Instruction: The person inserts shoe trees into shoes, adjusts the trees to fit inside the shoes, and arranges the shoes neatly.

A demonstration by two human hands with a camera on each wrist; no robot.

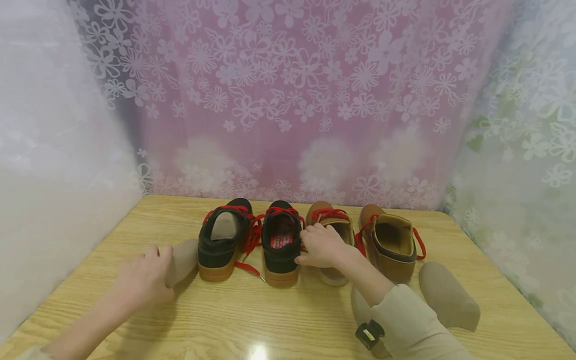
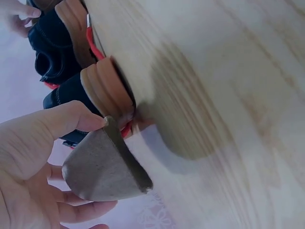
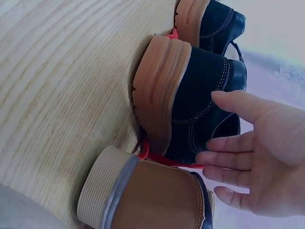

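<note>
My left hand (image 1: 146, 277) pinches a beige shoe insert (image 1: 182, 261), a rounded shell with one cut edge, beside the leftmost shoe. In the left wrist view the thumb lies on the insert's (image 2: 105, 167) cut edge, with fingers beneath. That leftmost black shoe (image 1: 216, 252) has red laces and a similar insert (image 1: 225, 226) inside its opening. The second black shoe (image 1: 281, 262) shows a red insole. My right hand (image 1: 325, 246) is at its right side, overlapping the nearer brown shoe (image 1: 333, 276). In the right wrist view its fingers extend loosely beside the black shoe's (image 3: 202, 95) heel.
Another brown shoe (image 1: 398, 265) with red laces stands at the row's right end. Nearby lies a beige insert (image 1: 450, 296); one more insert (image 1: 360, 306) is partly hidden under my right forearm. A pink floral curtain (image 1: 288, 100) hangs behind the wooden table (image 1: 261, 325).
</note>
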